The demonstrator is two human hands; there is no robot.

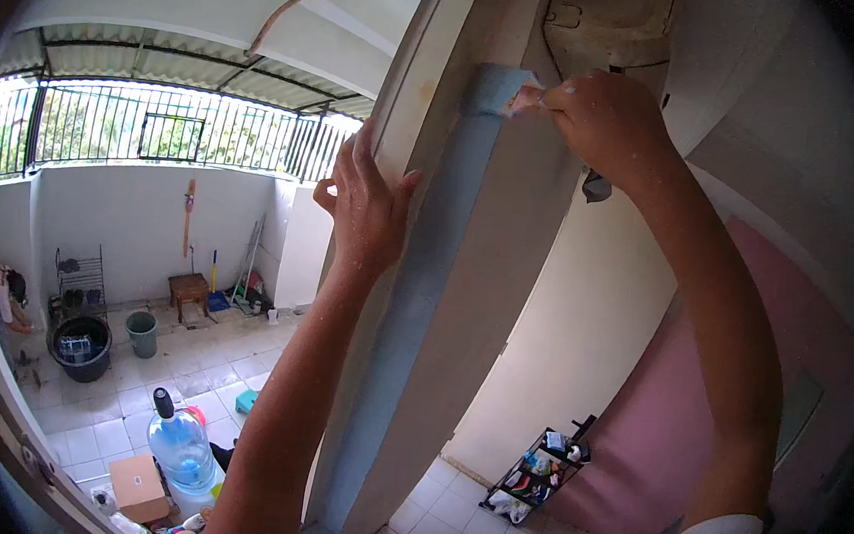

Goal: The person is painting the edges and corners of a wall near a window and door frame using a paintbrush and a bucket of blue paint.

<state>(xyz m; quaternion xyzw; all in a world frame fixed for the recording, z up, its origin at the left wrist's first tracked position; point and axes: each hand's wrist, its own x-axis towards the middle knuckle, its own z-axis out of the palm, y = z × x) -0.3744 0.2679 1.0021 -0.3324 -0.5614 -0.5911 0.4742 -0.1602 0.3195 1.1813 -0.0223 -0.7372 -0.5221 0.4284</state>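
My left hand (368, 206) rests with spread fingers against the pale frame (431, 71) of a doorway or window, holding nothing. Up and to the right, my right hand (604, 123) pinches a small pinkish-orange thing, too unclear to name, at the ragged right edge of a light blue painted patch (497, 90). The patch joins a blue painted strip (426, 282) that runs down the wall edge. Bare beige wall (503, 250) lies to the right of the strip.
Below left are a water bottle (183, 451), a cardboard box (139, 487), a black tub (80, 349), a green bucket (141, 333) and a wooden stool (189, 290). Another person (3, 298) bends at the far left. A black shelf cart (537, 471) stands lower right.
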